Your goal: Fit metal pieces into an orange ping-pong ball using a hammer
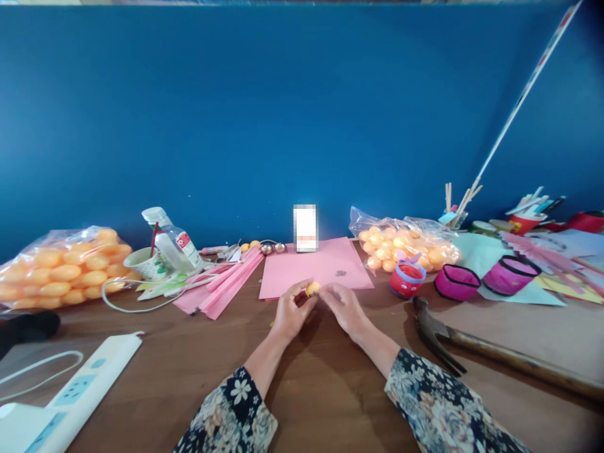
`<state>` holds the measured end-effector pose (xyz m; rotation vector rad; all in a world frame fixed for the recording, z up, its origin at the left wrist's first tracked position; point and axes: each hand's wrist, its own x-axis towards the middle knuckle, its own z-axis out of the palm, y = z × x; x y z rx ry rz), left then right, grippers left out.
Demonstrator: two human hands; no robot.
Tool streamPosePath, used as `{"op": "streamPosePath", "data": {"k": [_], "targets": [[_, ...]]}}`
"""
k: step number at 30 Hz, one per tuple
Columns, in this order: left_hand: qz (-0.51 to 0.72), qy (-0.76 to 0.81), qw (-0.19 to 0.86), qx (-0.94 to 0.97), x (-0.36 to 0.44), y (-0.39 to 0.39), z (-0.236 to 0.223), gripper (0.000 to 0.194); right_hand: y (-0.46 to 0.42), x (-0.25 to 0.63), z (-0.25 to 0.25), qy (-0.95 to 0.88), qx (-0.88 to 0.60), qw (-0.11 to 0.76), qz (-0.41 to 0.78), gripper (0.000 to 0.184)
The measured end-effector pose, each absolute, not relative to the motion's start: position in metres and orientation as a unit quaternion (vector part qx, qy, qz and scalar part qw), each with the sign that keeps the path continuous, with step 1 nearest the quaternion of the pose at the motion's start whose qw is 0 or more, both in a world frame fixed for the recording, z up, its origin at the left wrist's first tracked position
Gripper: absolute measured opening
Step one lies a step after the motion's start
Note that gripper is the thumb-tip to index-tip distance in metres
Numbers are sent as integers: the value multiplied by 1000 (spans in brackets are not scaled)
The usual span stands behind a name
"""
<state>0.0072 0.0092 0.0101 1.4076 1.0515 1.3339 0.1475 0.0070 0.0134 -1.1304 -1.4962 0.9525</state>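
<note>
My left hand point(293, 309) is closed, thumb and fingers curled round a small orange-yellow ball point(313, 289). Right beside it, my right hand point(346, 308) has its thumb and fingertips pinched together at the ball's edge. Whether something small sits between those fingertips is too fine to make out. Both hands are over the near edge of a stack of pink paper point(283, 277). A small dark patch of tiny bits point(340, 273) lies on the paper, beyond my right hand.
Bags of orange balls stand left point(70, 267) and right point(401, 242). A claw hammer point(509, 352) lies at right, near a red cup point(407, 280) and magenta fabric holders point(457, 282). At left are a power strip point(89, 377), a bottle point(177, 242) and pink strips point(231, 283). A blue partition point(236, 126) rises behind.
</note>
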Motion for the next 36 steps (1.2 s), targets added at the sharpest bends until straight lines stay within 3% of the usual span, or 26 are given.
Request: {"op": "streamPosePath", "data": {"k": [27, 32, 36], "targets": [[534, 431, 401, 606, 5, 11, 8, 36, 8, 149, 16, -611, -464, 474, 432, 25], [530, 433, 442, 581, 7, 7, 14, 42, 7, 150, 17, -598, -454, 473, 461, 26], [542, 432, 453, 560, 8, 5, 17, 34, 6, 150, 19, -591, -449, 473, 475, 26]]}}
